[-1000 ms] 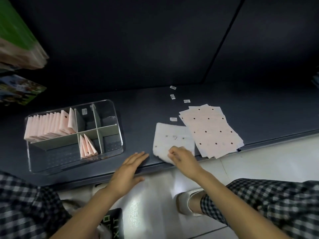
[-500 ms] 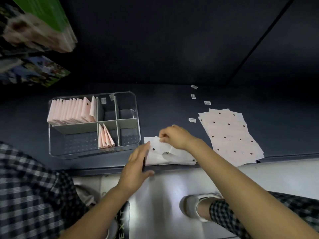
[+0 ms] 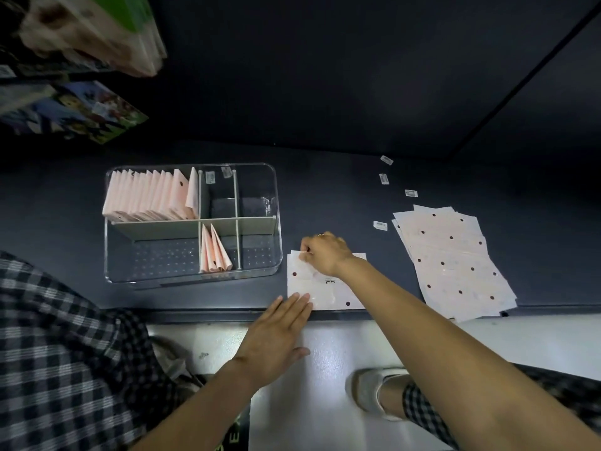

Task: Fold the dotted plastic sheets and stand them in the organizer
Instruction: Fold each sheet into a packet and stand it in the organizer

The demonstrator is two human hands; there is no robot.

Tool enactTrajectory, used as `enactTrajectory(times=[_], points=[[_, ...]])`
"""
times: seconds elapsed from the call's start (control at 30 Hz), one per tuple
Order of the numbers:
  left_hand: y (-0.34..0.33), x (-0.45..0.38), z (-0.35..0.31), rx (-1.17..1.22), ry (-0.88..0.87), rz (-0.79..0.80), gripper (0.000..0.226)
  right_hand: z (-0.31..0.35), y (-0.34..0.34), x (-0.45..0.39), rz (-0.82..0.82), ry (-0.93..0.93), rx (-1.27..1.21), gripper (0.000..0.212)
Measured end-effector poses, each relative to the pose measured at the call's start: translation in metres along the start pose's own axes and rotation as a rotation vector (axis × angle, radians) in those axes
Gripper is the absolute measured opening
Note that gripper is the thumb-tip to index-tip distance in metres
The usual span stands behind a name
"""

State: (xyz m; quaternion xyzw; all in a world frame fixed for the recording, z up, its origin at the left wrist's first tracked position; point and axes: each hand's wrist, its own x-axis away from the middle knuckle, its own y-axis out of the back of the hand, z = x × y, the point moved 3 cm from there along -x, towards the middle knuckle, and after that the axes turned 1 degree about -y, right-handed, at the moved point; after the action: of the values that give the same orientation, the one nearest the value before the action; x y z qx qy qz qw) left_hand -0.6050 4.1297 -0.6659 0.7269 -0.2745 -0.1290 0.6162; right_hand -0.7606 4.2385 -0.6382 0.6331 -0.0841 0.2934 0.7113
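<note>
A sheet (image 3: 328,289) lies flat on the counter (image 3: 325,196); right fingers (image 3: 305,252) pinch its far left corner, flat left fingers (image 3: 297,302) press its near edge, organizer (image 3: 273,222) just left.

Dim scene, glare on the floor (image 3: 325,369), blurred warped edges.

hands (image 3: 320,255) folding dotted sheet (image 3: 328,292) beside organizer (image 3: 192,222)
</note>
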Motion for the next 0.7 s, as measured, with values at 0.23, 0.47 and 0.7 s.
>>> enactTrajectory(times=[0.23, 0.47, 0.7], points=[[-0.005, -0.003, 0.001, 0.017, 0.035, 0.028, 0.074, -0.005, -0.021, 0.062, -0.389, 0.179, 0.003, 0.035], [0.0, -0.007, 0.008, 0.04, 0.079, 0.045, 0.067, -0.065, -0.076, 0.131, -0.344, 0.342, 0.355, 0.064], [0.013, -0.018, 0.007, -0.012, 0.104, 0.031, 0.05, -0.099, -0.053, 0.14, -0.4, 0.308, 0.305, 0.036]])
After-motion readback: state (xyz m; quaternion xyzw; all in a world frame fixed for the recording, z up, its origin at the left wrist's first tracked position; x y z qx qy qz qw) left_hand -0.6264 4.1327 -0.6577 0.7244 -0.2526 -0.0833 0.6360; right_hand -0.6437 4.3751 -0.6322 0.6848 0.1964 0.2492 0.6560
